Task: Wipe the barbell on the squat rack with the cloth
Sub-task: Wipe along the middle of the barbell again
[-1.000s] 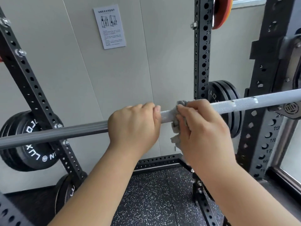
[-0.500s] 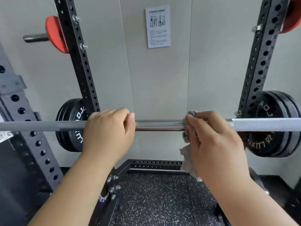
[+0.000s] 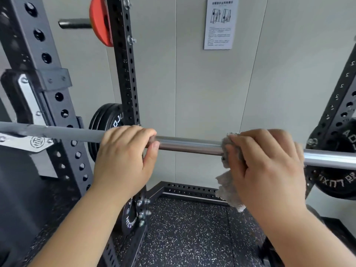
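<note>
From the head camera, the barbell (image 3: pixel 188 146) lies across the squat rack (image 3: pixel 125 74), from 9 o'clock to 3 o'clock. The left hand (image 3: pixel 123 158) has its grip curled tight around the bar. At 3 o'clock from it, the right hand (image 3: pixel 267 164) holds the gray cloth (image 3: pixel 229 182) wrapped on the bar. A loose end hangs toward 6 o'clock. A red plate (image 3: pixel 100 22) sits at 11 o'clock.

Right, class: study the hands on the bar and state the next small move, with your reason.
Probably slide the right hand, gripping the cloth wrapped round the barbell, further right along the bar. The left hand grips the bar and steadies it, and the gap between the hands has widened, so the stroke seems to run rightward.
</note>
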`<action>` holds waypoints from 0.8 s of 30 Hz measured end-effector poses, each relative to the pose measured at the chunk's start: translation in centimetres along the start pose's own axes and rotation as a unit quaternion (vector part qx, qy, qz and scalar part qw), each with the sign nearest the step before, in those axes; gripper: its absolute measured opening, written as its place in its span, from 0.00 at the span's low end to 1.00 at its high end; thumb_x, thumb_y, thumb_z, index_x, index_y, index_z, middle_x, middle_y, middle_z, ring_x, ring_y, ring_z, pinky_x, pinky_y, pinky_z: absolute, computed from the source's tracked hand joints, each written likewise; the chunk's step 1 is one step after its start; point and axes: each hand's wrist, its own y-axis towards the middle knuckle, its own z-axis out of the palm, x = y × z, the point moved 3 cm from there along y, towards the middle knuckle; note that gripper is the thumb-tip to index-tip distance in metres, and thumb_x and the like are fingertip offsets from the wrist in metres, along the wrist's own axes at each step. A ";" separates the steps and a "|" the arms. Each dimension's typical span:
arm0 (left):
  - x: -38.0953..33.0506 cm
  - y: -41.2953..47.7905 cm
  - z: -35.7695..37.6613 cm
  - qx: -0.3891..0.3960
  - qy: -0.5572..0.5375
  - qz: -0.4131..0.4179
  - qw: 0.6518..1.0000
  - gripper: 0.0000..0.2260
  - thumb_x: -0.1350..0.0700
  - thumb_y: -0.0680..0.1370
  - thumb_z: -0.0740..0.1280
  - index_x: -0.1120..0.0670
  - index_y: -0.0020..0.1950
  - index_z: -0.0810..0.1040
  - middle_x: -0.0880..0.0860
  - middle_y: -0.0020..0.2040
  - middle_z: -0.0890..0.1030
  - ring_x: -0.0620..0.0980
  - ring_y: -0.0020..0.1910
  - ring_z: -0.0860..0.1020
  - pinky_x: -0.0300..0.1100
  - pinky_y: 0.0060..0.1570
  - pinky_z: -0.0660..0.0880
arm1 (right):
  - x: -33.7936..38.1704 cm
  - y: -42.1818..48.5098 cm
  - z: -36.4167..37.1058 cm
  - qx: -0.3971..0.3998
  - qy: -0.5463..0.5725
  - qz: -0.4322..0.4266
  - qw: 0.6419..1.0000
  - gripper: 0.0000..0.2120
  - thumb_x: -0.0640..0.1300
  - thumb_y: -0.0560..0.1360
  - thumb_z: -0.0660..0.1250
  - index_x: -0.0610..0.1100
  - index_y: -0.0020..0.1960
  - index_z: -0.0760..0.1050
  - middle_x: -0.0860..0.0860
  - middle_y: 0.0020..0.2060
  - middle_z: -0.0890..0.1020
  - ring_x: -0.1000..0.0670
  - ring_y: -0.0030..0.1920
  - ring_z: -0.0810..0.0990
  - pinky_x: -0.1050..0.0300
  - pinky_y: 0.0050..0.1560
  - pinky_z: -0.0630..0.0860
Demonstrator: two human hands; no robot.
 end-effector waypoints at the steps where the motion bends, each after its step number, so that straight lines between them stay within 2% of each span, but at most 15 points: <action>1: 0.3 0.0 0.0 -0.003 0.001 0.009 1.000 0.15 0.48 0.84 0.56 0.51 0.55 0.80 0.45 0.49 0.81 0.53 0.53 0.78 0.54 0.64 0.68 | -0.2 0.4 0.0 0.001 -0.013 0.006 1.000 0.12 0.47 0.84 0.65 0.45 0.46 0.83 0.51 0.43 0.82 0.40 0.47 0.78 0.46 0.48 0.68; 5: 1.2 0.2 0.5 -0.035 0.008 -0.003 0.999 0.16 0.48 0.85 0.55 0.51 0.53 0.80 0.46 0.47 0.80 0.54 0.50 0.77 0.55 0.61 0.67 | 0.3 1.3 0.8 0.005 -0.016 0.026 1.000 0.17 0.48 0.85 0.59 0.45 0.42 0.80 0.50 0.38 0.80 0.42 0.40 0.78 0.46 0.50 0.68; 9: 0.9 0.7 1.0 -0.051 0.003 -0.021 0.998 0.18 0.48 0.85 0.51 0.51 0.46 0.78 0.47 0.41 0.77 0.55 0.44 0.73 0.55 0.55 0.68 | 3.8 1.5 3.3 0.022 -0.016 0.007 1.000 0.14 0.46 0.85 0.59 0.46 0.44 0.78 0.51 0.35 0.78 0.43 0.35 0.76 0.46 0.47 0.71; 12: 1.6 0.9 0.7 -0.052 -0.014 0.022 0.998 0.17 0.49 0.86 0.52 0.51 0.46 0.78 0.46 0.40 0.76 0.54 0.42 0.73 0.54 0.51 0.69 | 6.1 1.9 4.6 0.047 -0.020 -0.019 0.999 0.11 0.46 0.84 0.61 0.46 0.45 0.77 0.51 0.34 0.76 0.43 0.34 0.76 0.46 0.45 0.71; 15: 3.2 1.0 0.0 -0.033 -0.036 0.085 0.995 0.15 0.50 0.85 0.56 0.53 0.51 0.81 0.47 0.42 0.80 0.55 0.44 0.77 0.54 0.50 0.71 | 6.2 2.5 4.7 0.117 -0.027 -0.023 0.993 0.15 0.51 0.85 0.56 0.48 0.45 0.75 0.53 0.34 0.78 0.44 0.32 0.77 0.45 0.44 0.73; 17: 5.1 1.0 -0.7 -0.040 -0.027 0.083 0.995 0.15 0.50 0.84 0.58 0.53 0.52 0.82 0.49 0.43 0.81 0.56 0.45 0.78 0.55 0.50 0.72 | 5.8 3.0 4.3 0.126 -0.053 0.006 0.991 0.18 0.53 0.85 0.53 0.49 0.40 0.72 0.54 0.30 0.75 0.44 0.28 0.72 0.47 0.41 0.71; 20: 9.0 1.1 -1.6 -0.057 0.016 0.033 0.998 0.18 0.47 0.84 0.55 0.51 0.47 0.81 0.47 0.40 0.80 0.56 0.43 0.78 0.54 0.52 0.70 | 7.4 3.8 4.6 0.083 -0.072 0.028 0.994 0.18 0.50 0.84 0.56 0.46 0.36 0.68 0.54 0.26 0.69 0.44 0.25 0.62 0.52 0.36 0.63; 24: 12.3 1.6 -1.4 -0.025 0.038 0.016 0.999 0.23 0.43 0.84 0.50 0.50 0.36 0.75 0.46 0.31 0.72 0.55 0.35 0.73 0.53 0.51 0.69 | 13.6 3.9 7.9 0.085 -0.025 -0.030 0.996 0.15 0.49 0.84 0.58 0.47 0.41 0.73 0.53 0.31 0.75 0.44 0.28 0.73 0.50 0.39 0.68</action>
